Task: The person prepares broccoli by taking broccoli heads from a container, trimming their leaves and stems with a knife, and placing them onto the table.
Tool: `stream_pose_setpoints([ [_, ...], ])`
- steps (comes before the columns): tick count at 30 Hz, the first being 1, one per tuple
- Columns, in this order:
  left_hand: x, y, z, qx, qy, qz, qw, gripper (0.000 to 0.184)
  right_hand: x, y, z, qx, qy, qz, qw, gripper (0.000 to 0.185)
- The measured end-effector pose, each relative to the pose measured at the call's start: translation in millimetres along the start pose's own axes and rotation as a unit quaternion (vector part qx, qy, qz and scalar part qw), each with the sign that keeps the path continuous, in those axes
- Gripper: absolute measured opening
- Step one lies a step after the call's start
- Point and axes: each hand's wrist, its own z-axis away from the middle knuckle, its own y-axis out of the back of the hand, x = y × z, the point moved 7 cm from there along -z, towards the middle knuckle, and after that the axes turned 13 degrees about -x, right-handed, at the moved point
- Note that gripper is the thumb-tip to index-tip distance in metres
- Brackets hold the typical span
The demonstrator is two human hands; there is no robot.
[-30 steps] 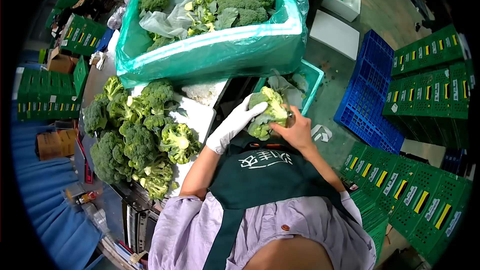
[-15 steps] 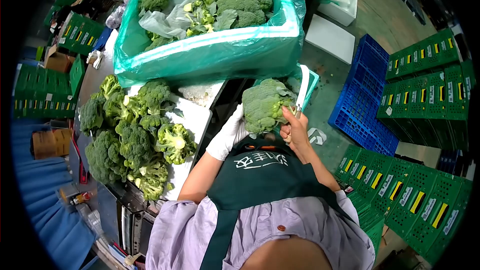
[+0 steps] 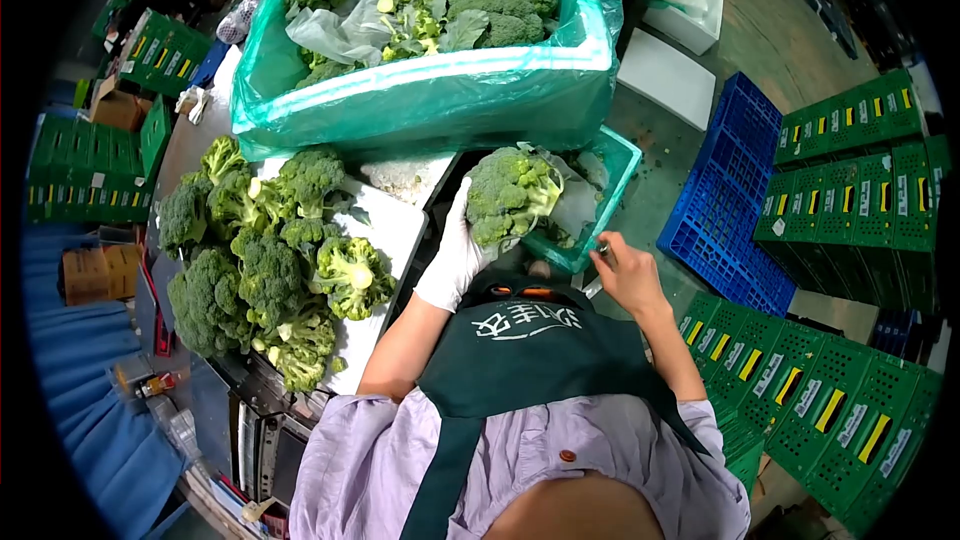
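One broccoli head (image 3: 505, 198) is resting in the white-gloved left hand (image 3: 455, 252), which is cupping it from the left and from below, beyond the top edge of a dark green apron (image 3: 530, 370); its crown is facing left and its pale stalks are pointing right. The bare right hand (image 3: 630, 278) is staying clear of the broccoli, its fingers curling in and pinching a knife (image 3: 602, 249), most of which the hand is hiding. Behind the held head, a small turquoise bin (image 3: 615, 198) is standing low, with scraps and pale plastic lying inside. To the left, a heap of broccoli (image 3: 265, 275) is covering part of a white board (image 3: 388, 228) on the tabletop (image 3: 178, 152), several cut stems showing among the crowns. Above these, a large box lined with green plastic (image 3: 430, 105) is holding more broccoli heads (image 3: 495, 12) and a crumpled clear sheet (image 3: 350, 32). Off to the right, a blue pallet (image 3: 722, 190) is leaning near stacked green crates (image 3: 850, 190).
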Motion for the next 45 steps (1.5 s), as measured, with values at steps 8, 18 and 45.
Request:
stream_pose_setpoints([
  [8, 12, -11, 3, -0.001, -0.067, -0.072, 0.995, 0.064, 12, -21, 0, -0.062, -0.042, 0.113, 0.991, 0.026],
  [18, 8, -1, 1, 0.004, -0.102, -0.137, 0.985, 0.058, 37, -53, -22, -0.134, -0.122, 0.155, 0.971, 0.025],
  [45, -13, -52, 18, -0.049, 0.078, 0.046, 0.995, 0.063, -17, -29, -63, -0.034, -0.024, -0.235, 0.971, 0.037],
])
